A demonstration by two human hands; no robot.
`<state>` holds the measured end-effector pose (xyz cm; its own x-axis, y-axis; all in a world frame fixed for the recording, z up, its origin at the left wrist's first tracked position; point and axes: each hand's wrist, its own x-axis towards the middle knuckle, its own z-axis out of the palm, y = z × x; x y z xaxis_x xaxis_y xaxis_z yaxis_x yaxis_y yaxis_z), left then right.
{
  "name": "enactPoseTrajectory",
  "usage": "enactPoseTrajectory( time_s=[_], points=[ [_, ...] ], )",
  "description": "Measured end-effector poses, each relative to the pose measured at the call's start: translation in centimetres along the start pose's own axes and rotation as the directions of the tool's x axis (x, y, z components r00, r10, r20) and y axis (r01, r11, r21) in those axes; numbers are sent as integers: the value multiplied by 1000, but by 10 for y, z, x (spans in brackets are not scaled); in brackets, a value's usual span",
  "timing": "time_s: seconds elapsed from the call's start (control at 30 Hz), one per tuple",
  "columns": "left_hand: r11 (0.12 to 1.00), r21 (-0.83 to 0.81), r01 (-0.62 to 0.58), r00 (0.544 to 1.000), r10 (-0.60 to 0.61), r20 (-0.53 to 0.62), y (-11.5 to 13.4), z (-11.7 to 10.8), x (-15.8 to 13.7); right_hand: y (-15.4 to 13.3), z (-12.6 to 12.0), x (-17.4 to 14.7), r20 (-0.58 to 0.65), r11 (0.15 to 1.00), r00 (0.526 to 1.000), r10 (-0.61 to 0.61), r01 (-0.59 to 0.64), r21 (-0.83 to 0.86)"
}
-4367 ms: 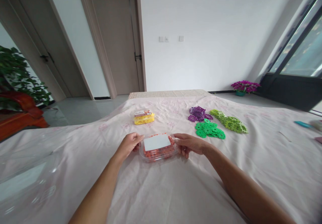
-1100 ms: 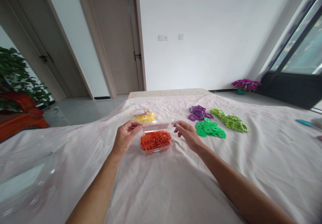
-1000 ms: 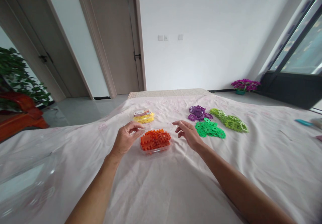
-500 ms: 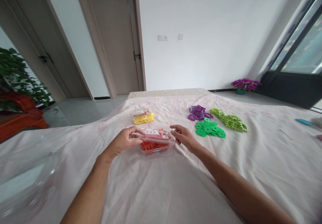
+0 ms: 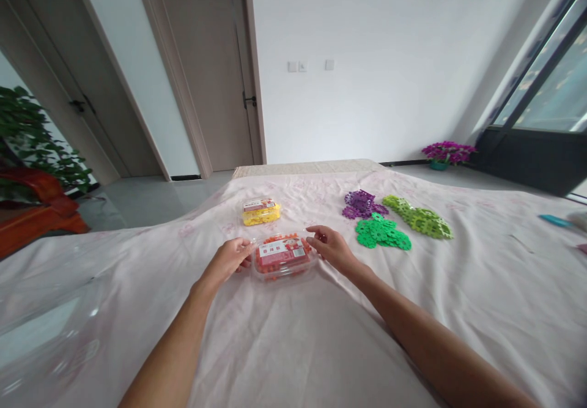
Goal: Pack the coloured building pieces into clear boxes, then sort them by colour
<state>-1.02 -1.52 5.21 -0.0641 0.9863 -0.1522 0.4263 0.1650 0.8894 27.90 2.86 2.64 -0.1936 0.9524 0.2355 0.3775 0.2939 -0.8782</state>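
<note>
1 orange-filled box (image 5: 280, 272), lid (image 5: 280, 250) down: closing step, likely. Left hand (image 5: 235, 255) pinches its edge; right hand (image 5: 331, 248) at opposite edge, grip unclear. Next calls for pressing down.

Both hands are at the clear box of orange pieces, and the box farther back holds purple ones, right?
Not quite: in the head view, the box farther back holds yellow pieces, not purple. The left hand and right hand are indeed at the clear box of orange pieces.
</note>
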Motion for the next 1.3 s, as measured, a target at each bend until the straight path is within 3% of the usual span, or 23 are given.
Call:
enactPoseTrajectory(
  time_s=[0.17,0.37,0.47,0.77,0.93,1.3],
  points=[
    [995,-89,52,999,-52,3,4,4,-4,-3,-3,-5,108,991,987,121,-126,47],
    [987,-140,80,997,-80,5,5,6,-3,-16,-19,-15,358,942,912,200,-279,184],
    [982,-170,87,996,-86,11,4,6,-2,-19,-21,-19,413,925,884,220,-324,201],
    [972,-217,92,996,-91,15,3,8,-2,-18,-20,-21,444,898,862,245,-375,231],
    [976,-206,73,997,-72,13,1,10,0,-20,-17,-23,425,895,874,236,-365,256],
    [960,-234,153,963,-92,252,5,-7,-8,-27,-12,-28,393,876,878,272,-396,277]
  ],
)
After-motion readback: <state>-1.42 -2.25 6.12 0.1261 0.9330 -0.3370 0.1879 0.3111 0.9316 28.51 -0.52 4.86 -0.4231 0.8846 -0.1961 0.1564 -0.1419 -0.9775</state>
